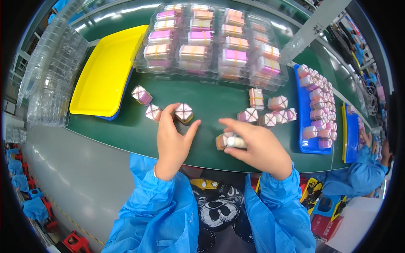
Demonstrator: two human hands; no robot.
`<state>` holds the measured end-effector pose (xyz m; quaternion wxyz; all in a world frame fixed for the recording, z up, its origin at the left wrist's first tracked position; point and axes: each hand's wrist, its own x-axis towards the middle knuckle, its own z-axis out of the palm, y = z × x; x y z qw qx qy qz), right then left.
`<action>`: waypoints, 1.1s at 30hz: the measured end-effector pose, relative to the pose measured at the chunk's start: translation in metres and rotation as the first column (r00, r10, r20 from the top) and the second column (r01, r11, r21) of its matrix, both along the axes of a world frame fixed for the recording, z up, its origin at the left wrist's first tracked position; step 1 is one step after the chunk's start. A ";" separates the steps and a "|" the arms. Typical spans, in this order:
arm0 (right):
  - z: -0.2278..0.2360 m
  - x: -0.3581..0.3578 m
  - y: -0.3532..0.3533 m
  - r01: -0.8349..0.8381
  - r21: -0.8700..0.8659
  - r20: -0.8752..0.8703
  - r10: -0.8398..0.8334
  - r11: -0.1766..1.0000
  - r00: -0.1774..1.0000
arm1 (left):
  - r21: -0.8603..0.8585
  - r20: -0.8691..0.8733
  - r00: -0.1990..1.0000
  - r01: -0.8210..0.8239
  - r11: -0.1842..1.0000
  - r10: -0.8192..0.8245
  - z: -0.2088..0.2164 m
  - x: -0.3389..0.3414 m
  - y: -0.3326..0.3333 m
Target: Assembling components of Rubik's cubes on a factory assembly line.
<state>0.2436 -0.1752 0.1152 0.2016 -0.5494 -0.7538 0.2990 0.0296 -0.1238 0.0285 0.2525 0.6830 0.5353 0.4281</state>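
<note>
My left hand (174, 139) is open, its thumb and index finger spread around a small banded bundle (184, 113) with a white, cross-marked end facing up. Two similar bundles, one (141, 95) with purple sides and another (153, 112), stand left of its fingers. My right hand (258, 145) curves over a slightly blurred bundle (222, 141), thumb at the near edge and index finger stretched above. A white rounded piece (236, 142) shows under its fingers; whether it is a fingertip cover or a separate item, I cannot tell. Beyond this hand, several pink-and-white bundles (267, 119) form a loose cluster.
Clear plastic trays (211, 69) with rows of banded pink and orange stacks cross the back of the green table (198, 90). A yellow tray (105, 71) and stacked clear trays (50, 80) stand left. At right, a blue tray (304, 143) holds many bundles; a co-worker's sleeve (358, 173) is beyond.
</note>
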 end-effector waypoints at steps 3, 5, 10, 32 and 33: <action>0.002 0.001 -0.007 -0.020 0.024 -0.029 0.021 1.000 0.999 | 0.232 -0.017 1.000 -0.014 0.973 0.019 0.005 0.005 -0.011; 0.004 0.005 -0.009 0.017 0.087 -0.160 -0.003 0.996 0.987 | 0.333 -0.140 0.990 0.052 0.941 -0.005 0.009 0.003 -0.026; 0.004 0.015 -0.023 0.365 0.032 -0.810 -0.190 0.930 0.555 | 0.248 0.056 0.863 0.475 0.844 -0.503 0.000 0.013 -0.045; -0.008 -0.025 0.000 -0.020 0.130 -0.812 0.118 0.991 0.572 | -0.030 0.045 0.799 0.601 0.799 -0.599 -0.013 0.040 -0.038; -0.008 -0.025 0.000 -0.009 0.122 -0.812 0.105 0.992 0.575 | -0.034 0.049 0.795 0.606 0.795 -0.604 -0.013 0.040 -0.038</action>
